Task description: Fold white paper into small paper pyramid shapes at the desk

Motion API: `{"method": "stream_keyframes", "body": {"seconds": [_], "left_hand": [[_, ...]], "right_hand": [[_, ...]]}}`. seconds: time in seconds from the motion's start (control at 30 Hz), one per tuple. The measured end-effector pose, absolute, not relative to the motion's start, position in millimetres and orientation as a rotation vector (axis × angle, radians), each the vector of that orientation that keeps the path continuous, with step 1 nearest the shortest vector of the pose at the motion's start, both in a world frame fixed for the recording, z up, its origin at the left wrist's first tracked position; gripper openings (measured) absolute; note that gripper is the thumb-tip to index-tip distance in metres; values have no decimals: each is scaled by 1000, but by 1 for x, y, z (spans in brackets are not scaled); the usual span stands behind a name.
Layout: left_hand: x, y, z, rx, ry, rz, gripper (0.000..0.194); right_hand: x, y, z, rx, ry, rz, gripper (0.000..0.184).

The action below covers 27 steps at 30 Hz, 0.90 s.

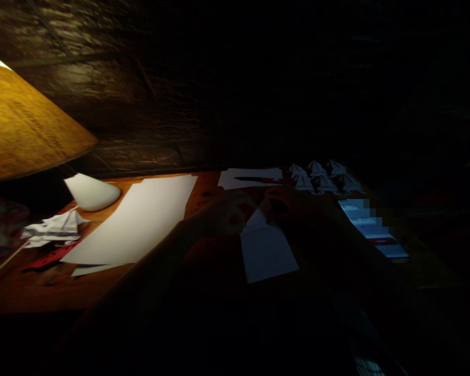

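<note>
A partly folded sheet of white paper [269, 253] hangs between my two hands over the front of the table, its upper end narrowed to a point. My left hand [235, 211] grips the upper left edge of the paper with bent fingers. On the other side, my right hand [284, 203] closes on the paper near its tip. Both hands lie in deep shadow, so the single fingers are hard to make out. Beyond them, several folded paper figures [323, 183] stand in two rows at the back right.
A stack of white paper [141, 219] lies on the wooden table [23, 297]. Left of it are a lamp with a yellow shade [31, 125], a crumpled folded paper [58, 228] and a red item [50, 257]. Behind my hands, a dark knife-like object [254, 179] rests on sheets [231, 175]. A lit phone [370, 227] lies right.
</note>
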<state>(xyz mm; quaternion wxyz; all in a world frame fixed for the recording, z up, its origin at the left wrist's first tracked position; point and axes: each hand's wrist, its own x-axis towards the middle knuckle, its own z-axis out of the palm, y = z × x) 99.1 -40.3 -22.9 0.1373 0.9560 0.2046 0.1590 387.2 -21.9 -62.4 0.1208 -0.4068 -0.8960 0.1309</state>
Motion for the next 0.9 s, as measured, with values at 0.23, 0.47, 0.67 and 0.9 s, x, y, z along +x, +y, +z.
{"method": "stream_keyframes", "body": {"seconds": [0.23, 0.47, 0.67, 0.9], "left_hand": [[93, -40, -19, 2782, 511, 392, 16], [93, -38, -18, 2776, 489, 367, 17], [92, -37, -19, 2757, 511, 391, 13], [90, -35, -19, 2744, 473, 345, 14]], "right_hand": [[389, -23, -63, -1165, -2609, 408, 91], [396, -17, -67, -1103, -2638, 469, 94], [397, -17, -66, -1112, -2659, 490, 97], [395, -20, -62, -1155, -2658, 499, 99]]}}
